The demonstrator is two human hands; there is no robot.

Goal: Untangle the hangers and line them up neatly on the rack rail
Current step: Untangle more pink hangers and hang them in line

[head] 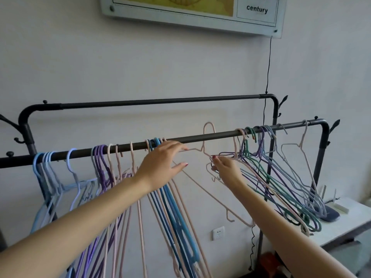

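The dark front rail (pixel 200 137) of the rack carries several coloured wire hangers. A pink hanger (pixel 208 125) is at mid-rail, its hook raised above the bar and its long bar slanting down to the right. My left hand (pixel 162 163) holds that hanger's left corner, fingers on the upper wire and thumb below. My right hand (pixel 226 167) pinches a wire end at the left edge of the tangled bunch (pixel 281 187) of purple, green, pink and grey hangers. Blue, purple and pink hangers (pixel 104 177) hang in groups to the left.
A second, higher rail (pixel 160 101) runs behind, close to the white wall. A black cord (pixel 268 67) drops from a framed board to the rack's right post. A single pink hanger (pixel 301 145) hangs at far right. A white table (pixel 345 219) stands at lower right.
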